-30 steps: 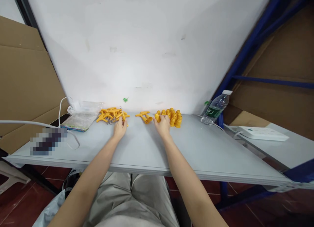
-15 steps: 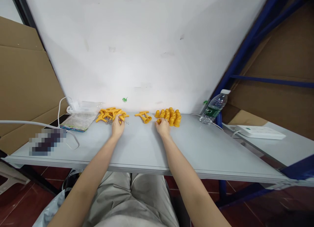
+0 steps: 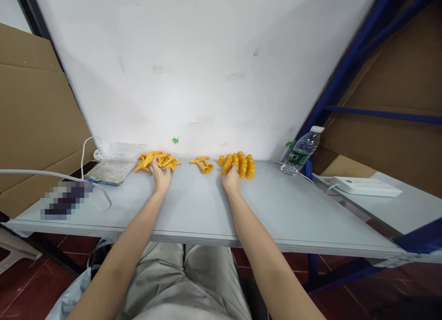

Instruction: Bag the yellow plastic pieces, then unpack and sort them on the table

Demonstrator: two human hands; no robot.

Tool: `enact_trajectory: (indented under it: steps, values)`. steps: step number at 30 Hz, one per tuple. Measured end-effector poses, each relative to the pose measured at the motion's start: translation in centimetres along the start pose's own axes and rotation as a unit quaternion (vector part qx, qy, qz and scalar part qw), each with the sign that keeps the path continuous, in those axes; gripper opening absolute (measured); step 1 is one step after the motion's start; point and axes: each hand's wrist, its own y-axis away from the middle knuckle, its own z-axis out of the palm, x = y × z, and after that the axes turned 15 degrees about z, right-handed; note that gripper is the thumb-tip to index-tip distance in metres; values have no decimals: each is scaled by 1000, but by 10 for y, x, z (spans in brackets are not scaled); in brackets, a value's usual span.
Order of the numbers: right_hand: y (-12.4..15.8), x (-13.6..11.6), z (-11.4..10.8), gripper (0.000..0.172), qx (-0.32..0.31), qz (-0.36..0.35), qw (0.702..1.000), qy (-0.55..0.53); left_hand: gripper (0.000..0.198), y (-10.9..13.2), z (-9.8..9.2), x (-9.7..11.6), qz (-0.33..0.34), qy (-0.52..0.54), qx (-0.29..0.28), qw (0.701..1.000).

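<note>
My left hand [image 3: 161,176] is at the front of a heap of yellow T-shaped handles [image 3: 171,163] with metal parts, its fingers closed on one yellow handle [image 3: 148,159]. My right hand [image 3: 231,179] is at the front left of a cluster of yellow cups [image 3: 249,166]; its fingers are pressed together at a cup, and whether it grips that cup is partly hidden. Between the hands, near the wall, lie joined yellow pieces [image 3: 205,168], each a handle with a cup on its end.
A clear bottle [image 3: 301,152] leans at the right by the blue frame. At the left are a plastic bag [image 3: 115,165], white cables [image 3: 84,156] and a blurred dark object [image 3: 67,200]. A white power strip [image 3: 368,186] lies far right.
My left hand has shifted left and tilted a handle up from the heap. My right hand has moved slightly right and forward against the cups.
</note>
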Motion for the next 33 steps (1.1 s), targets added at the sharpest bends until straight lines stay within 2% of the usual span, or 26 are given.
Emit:
enact_trajectory:
  steps: [3,7,10,14,18,22,26,29,33]
  values:
    - [3,-6,-2,36,42,-35,998,-10,61,-3,-2,5,-5,0,59,998]
    - [12,-20,-3,33,79,-149,986,-9,62,-12,2,3,7,13,28,1000]
    - [23,-30,1,32,40,-233,972,18,60,-21,8,-5,6,15,-11,1000]
    - [37,-37,11,39,-39,-281,956,73,60,-31,15,-21,11,2,-56,998]
    - [44,-39,16,48,-123,-261,946,149,63,-36,18,-32,1,-39,-119,992]
    - [50,-46,10,44,-199,-225,927,227,65,-35,22,-32,3,-113,-176,978]
    - [52,-51,6,32,-187,-214,933,221,57,-30,30,-27,18,-198,-216,956]
    - [50,-49,8,23,-166,-200,946,193,47,-27,35,-24,18,-235,-214,948]
    - [44,-42,13,18,-134,-184,960,164,38,-26,35,-23,14,-246,-209,946]
